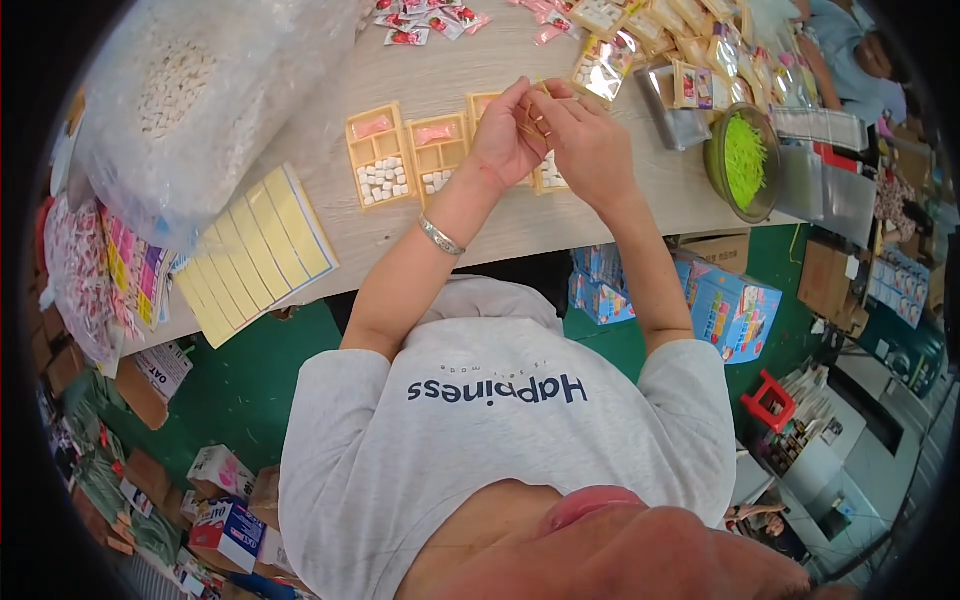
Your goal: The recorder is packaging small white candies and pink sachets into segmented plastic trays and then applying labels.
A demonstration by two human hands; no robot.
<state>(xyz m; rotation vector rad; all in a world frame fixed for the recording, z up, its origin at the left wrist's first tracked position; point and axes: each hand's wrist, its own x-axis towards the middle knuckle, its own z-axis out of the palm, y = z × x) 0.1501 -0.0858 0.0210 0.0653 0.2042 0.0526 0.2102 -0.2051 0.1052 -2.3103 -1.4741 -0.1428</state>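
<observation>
My left hand point(503, 137) and my right hand point(588, 140) meet above the far part of the table, fingers curled and fingertips close together. Something thin and yellowish shows between the fingers of both; its kind is too small to make out. Beneath and beside them lie pale yellow compartment trays. The leftmost tray point(351, 143) carries a pink sachet point(372, 126) and small white cubes point(383, 180). A second tray point(428, 158) beside it, partly behind my left forearm, has a similar filling. My hands hide much of the other trays.
At the left sit a big clear bag point(255, 90) of white pieces and a yellow-striped sheet stack point(262, 250). Pink sachets point(440, 20) lie at the far edge. Wrapped packs point(690, 85) and a bowl point(716, 165) of bright green strands stand right. Blue cartons point(735, 310) are below.
</observation>
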